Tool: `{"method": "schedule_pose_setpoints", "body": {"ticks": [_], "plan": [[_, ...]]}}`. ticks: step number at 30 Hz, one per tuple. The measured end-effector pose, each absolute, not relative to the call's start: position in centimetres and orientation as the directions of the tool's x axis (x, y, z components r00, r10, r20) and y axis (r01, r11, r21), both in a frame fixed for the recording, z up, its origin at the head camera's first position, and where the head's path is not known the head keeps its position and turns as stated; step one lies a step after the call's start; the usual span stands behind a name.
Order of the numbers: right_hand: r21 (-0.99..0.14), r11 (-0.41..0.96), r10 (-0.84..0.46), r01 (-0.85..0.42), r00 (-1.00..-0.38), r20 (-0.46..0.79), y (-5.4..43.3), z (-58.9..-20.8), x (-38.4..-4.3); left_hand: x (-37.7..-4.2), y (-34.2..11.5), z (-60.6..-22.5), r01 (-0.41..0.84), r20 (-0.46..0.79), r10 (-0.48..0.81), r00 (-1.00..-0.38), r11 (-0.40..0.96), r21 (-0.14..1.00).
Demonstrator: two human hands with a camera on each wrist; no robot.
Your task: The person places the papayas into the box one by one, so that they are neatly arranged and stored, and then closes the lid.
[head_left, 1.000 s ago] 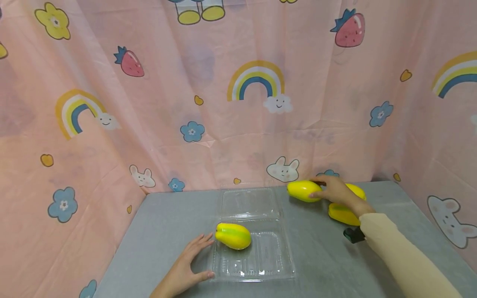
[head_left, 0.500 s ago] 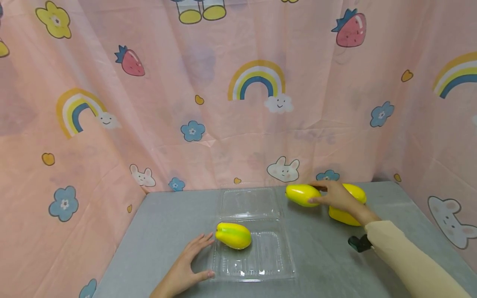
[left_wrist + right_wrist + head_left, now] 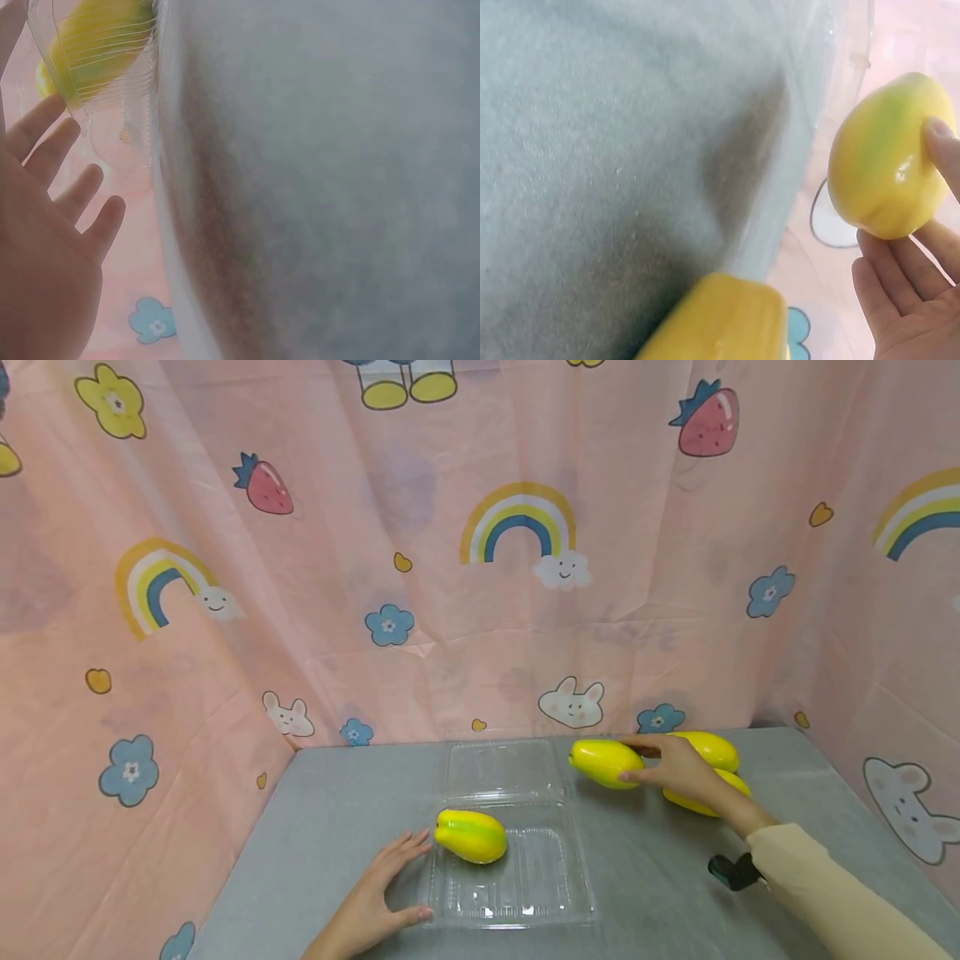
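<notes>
My right hand (image 3: 678,768) grips a yellow papaya (image 3: 604,763) by one end, thumb on its near side and fingers behind. In the right wrist view this papaya (image 3: 889,154) shows a green streak and appears off the table. Another papaya (image 3: 471,836) lies in the left part of an opened clear plastic clamshell box (image 3: 540,893). My left hand (image 3: 375,885) is beside the box's left side, its fingers spread and holding nothing. In the left wrist view the fingertips are right at the box's wall (image 3: 112,60).
Two more papayas, one behind (image 3: 708,750) and one in front (image 3: 705,795), lie on the grey table (image 3: 337,802) near my right hand. The box's lid (image 3: 502,768) lies folded back toward the pink patterned curtain (image 3: 450,677). A dark wrist device (image 3: 733,871) hangs by the right sleeve.
My right hand has brought the gripped papaya slightly left and toward me, away from the other two. The left hand and the papaya in the box have stayed in place.
</notes>
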State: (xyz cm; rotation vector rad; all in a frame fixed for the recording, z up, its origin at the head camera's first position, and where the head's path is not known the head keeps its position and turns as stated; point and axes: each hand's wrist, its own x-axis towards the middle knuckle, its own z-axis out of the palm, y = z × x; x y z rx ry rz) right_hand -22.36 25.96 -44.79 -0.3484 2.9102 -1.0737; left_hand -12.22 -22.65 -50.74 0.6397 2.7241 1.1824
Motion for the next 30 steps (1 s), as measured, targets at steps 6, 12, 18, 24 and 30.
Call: {"method": "schedule_pose_setpoints", "body": {"ticks": [6, 12, 18, 24, 30], "plan": [[-0.655, 0.720, -0.217, -0.230, -0.971, 0.102, 25.4, -44.6, -21.5, -12.3, -22.6, -50.8, 0.326, 0.063, 0.411, -0.909, 0.611, 0.722], [-0.659, 0.706, -0.236, -0.259, -0.964, 0.126, 24.6, -44.4, -20.9, -12.3, -22.7, -50.8, 0.325, 0.061, 0.411, -0.910, 0.613, 0.720], [-0.668, 0.705, -0.229, -0.240, -0.968, 0.106, 23.4, -44.4, -20.4, -12.2, -22.7, -50.8, 0.317, 0.054, 0.408, -0.911, 0.613, 0.723], [-0.693, 0.669, -0.259, -0.267, -0.959, 0.119, 22.3, -44.1, -19.8, -12.2, -22.7, -50.9, 0.316, 0.052, 0.405, -0.913, 0.621, 0.717], [-0.720, 0.633, -0.288, -0.285, -0.950, 0.122, 21.3, -44.2, -19.4, -12.3, -22.7, -50.9, 0.321, 0.054, 0.411, -0.910, 0.618, 0.718]]}}
